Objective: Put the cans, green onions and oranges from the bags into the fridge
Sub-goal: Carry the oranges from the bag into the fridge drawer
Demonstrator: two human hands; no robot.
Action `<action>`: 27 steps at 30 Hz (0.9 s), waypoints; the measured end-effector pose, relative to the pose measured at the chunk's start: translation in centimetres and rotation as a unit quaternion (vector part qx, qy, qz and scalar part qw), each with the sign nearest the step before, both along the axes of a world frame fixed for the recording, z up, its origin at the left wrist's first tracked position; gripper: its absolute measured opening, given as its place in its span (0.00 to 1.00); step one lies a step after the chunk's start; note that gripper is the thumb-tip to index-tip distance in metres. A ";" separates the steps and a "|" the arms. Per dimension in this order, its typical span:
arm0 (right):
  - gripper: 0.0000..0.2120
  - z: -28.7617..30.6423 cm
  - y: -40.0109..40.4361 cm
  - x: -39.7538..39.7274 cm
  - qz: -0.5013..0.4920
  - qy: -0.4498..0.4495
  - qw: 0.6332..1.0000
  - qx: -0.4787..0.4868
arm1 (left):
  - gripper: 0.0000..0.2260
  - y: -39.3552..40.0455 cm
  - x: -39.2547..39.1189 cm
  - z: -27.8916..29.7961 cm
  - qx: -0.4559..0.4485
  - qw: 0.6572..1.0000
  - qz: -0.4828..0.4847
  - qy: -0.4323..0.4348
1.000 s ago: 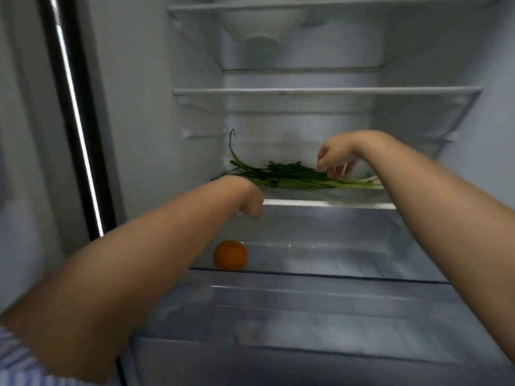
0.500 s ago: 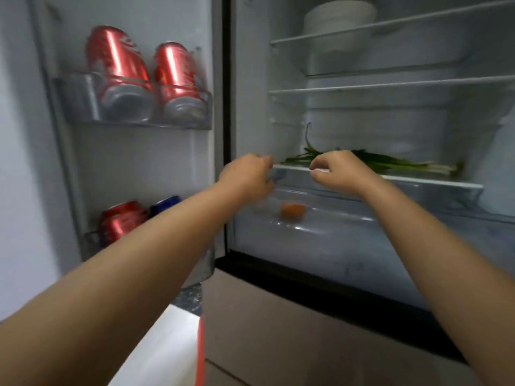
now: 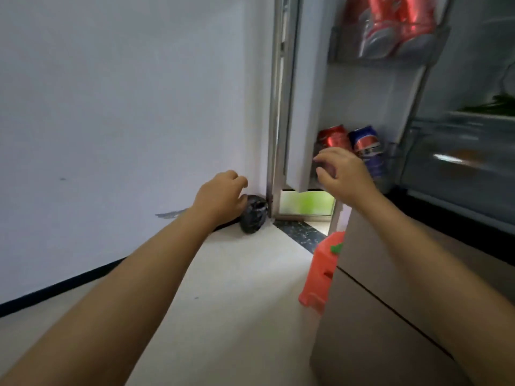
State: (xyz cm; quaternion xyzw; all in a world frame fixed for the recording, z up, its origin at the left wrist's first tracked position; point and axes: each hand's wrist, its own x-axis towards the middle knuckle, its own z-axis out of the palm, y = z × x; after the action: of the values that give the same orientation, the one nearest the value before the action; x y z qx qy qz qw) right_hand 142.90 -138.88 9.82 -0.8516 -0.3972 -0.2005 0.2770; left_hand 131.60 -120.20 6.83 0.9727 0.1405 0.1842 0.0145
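Note:
My left hand hangs in the air in front of the wall, fingers loosely curled, holding nothing. My right hand is raised before the open fridge door, fingers relaxed and empty. Behind it in the lower door rack stand a red can and a blue can. Two more red cans fill the upper door rack. Green onions lie on a fridge shelf at the far right. An orange shows blurred behind the drawer front.
A black bag lies on the floor in the corner by the wall. An orange-red plastic stool stands beside the lower fridge cabinet. A white wall fills the left side.
My view has swung left from the fridge interior to the door and wall. Both hands have come off the shelf edge and pulled back out of the fridge, empty.

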 end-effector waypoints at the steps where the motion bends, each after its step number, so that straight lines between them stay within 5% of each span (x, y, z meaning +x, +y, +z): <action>1: 0.16 -0.5 2.6 -1.4 0.018 0.000 1.000 -0.011 | 0.16 2.2 -2.3 -0.9 -0.001 1.000 0.022 0.018; 15: 0.15 -8.9 38.5 -23.7 0.179 0.134 0.961 -0.164 | 0.17 32.4 -32.9 -8.8 -0.036 0.954 0.207 0.215; 27: 0.15 -22.9 62.7 -29.3 0.234 0.204 0.897 -0.315 | 0.16 54.7 -38.5 -21.0 -0.124 0.906 0.238 0.327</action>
State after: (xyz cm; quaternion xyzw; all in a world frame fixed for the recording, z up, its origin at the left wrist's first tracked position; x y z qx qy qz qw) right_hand 113.56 -76.13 -13.06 -0.7987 -0.5625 0.1842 0.1079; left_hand 93.08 -65.54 -14.19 0.9064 0.3861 -0.1654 0.0444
